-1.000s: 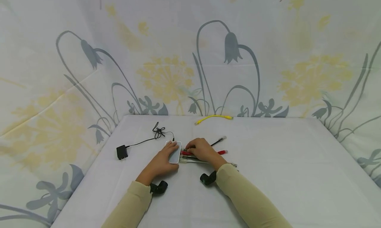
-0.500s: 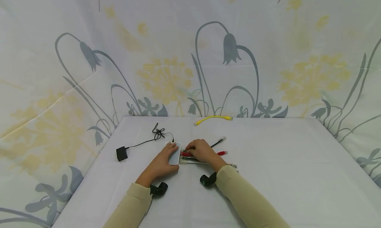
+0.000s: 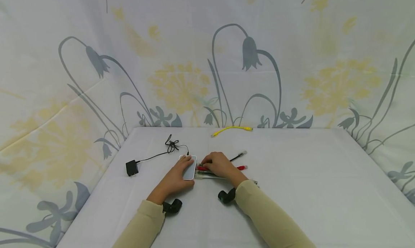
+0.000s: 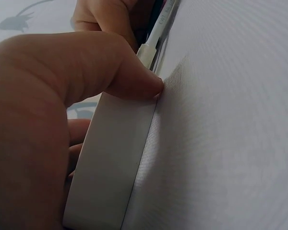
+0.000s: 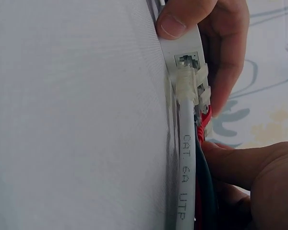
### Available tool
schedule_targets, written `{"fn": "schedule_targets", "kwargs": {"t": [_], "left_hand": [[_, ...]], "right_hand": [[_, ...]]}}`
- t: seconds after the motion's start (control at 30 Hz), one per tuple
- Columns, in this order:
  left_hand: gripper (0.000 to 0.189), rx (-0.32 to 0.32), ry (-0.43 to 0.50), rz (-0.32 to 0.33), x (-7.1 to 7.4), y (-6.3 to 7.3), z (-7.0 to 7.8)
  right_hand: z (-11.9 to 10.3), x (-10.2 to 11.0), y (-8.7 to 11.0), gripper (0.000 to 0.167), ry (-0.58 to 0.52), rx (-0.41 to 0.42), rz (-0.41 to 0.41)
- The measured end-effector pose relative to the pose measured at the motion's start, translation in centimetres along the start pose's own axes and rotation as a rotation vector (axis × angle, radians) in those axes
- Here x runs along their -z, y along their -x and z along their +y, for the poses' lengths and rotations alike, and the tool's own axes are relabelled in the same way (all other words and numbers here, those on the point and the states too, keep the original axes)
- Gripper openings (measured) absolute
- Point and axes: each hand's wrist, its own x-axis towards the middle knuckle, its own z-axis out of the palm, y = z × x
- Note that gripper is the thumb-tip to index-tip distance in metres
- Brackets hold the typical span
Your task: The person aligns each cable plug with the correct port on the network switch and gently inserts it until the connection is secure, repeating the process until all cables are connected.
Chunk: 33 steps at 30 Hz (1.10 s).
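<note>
A small white network switch [image 3: 189, 173] lies flat on the table. My left hand [image 3: 176, 176] holds it, with the thumb at its near side and the fingers across its top to the far side. Several network cables run from its right side: a white cable [image 5: 185, 158] whose plug sits at a port, a dark one, a red cable [image 3: 241, 167] and a black cable [image 3: 238, 156] farthest back. My right hand [image 3: 222, 165] pinches the black cable close to the switch. The fingers hide that plug, so how deep it sits cannot be seen.
A black power adapter [image 3: 132, 167] lies at the left; its thin, bundled cord [image 3: 172, 144] leads to the back of the switch. A short yellow network cable [image 3: 231, 127] rests at the table's far edge, before a flowered cloth.
Both hands stay at the switch and cables with barely any visible movement. The head view has shifted very slightly.
</note>
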Motion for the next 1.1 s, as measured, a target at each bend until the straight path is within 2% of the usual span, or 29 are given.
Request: {"fn": "schedule_targets", "kwargs": {"t": [0.47, 0.87, 1.1], "left_hand": [[0.078, 0.001, 0.018, -0.003, 0.1, 0.1, -0.1], [0.079, 0.006, 0.036, -0.006, 0.0, 0.1, 0.0], [0.079, 0.009, 0.036, -0.008, 0.1, 0.2, 0.1]], "right_hand": [[-0.3, 1.3, -0.6, 0.017, 0.034, 0.016, -0.109], [-0.3, 2.0, -1.6, 0.017, 0.122, 0.057, -0.222], [-0.4, 2.2, -2.1, 0.015, 0.137, 0.061, -0.248]]}}
